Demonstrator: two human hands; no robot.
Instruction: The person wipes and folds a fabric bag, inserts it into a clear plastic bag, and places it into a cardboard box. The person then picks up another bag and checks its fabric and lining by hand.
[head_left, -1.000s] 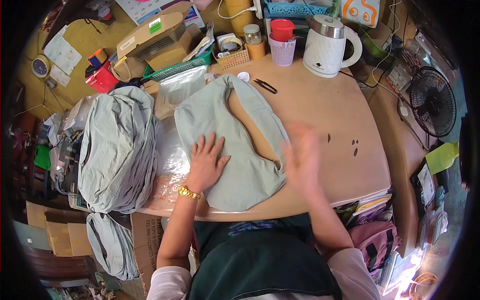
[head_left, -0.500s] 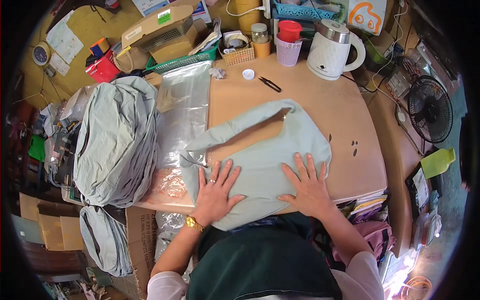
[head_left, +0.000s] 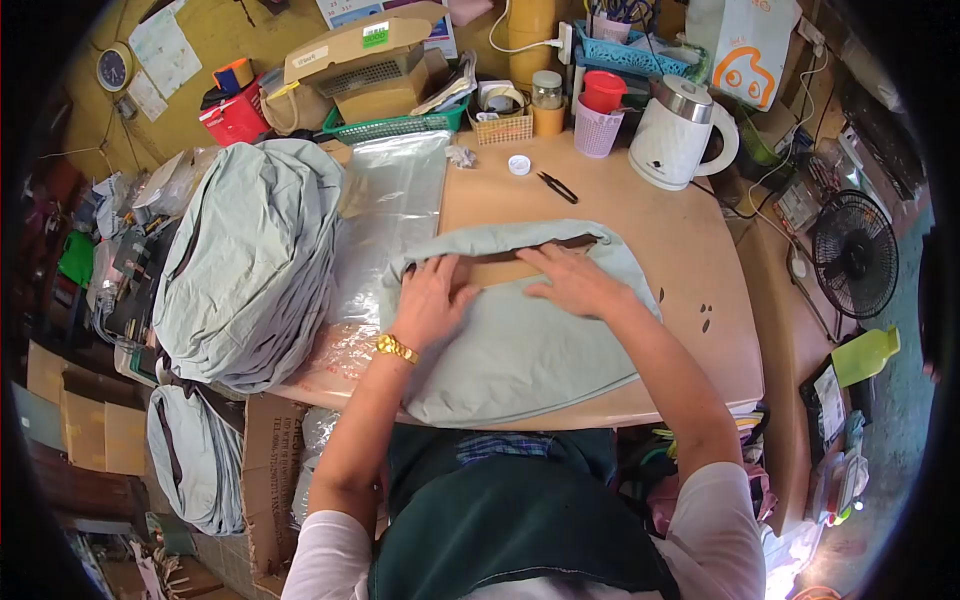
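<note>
A pale grey-green cloth piece (head_left: 530,350) lies on the table before me, rounded at its lower edge, with a long dark-edged opening near its top. At the left end of that opening rests my left hand (head_left: 432,302), fingertips over the cloth's edge and thumb spread apart. My right hand (head_left: 575,282) reaches across the cloth, its outstretched fingers touching the opening's edge farther right. Brown tabletop shows through the gap between both hands. To the left, a tall pile of similar grey-green cloth (head_left: 250,265) stands beside clear plastic sheets (head_left: 395,190).
Black thread snips (head_left: 558,188) and a small white lid (head_left: 518,165) lie beyond the cloth. A white kettle (head_left: 670,140), a lilac cup (head_left: 597,132) and a green basket (head_left: 400,128) line the back. A black fan (head_left: 853,255) stands at right.
Both hands have moved from the lower cloth up to its opening. The cloth now lies rounder, its upper strip closer to the body and the gap narrower. The view has shifted slightly.
</note>
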